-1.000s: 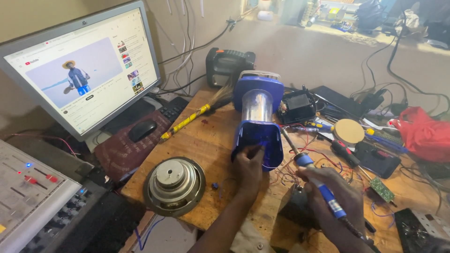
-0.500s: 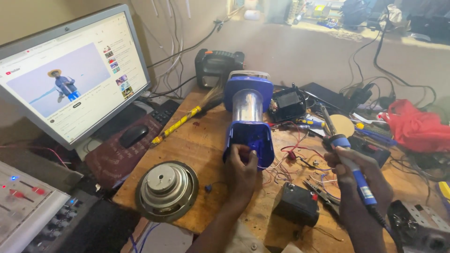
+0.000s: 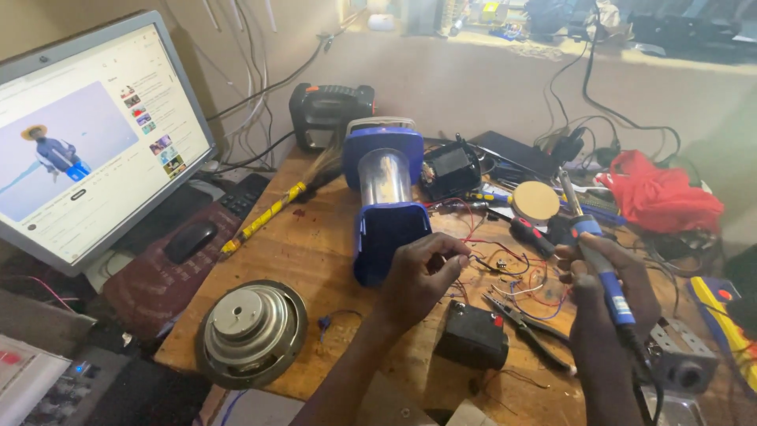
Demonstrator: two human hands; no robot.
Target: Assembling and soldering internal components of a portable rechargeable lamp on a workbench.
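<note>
Your left hand pinches thin red and black wires beside the blue plastic lantern with a clear tube lying mid-bench; they look limp and fragile, so grip near the joint. Your right hand is closed around the blue-handled soldering iron, tip raised; hold only the sleeve. A black box-shaped battery sits near.

Wooden workbench, blue lantern, loose speaker, black battery, pliers, tangled wires
</note>
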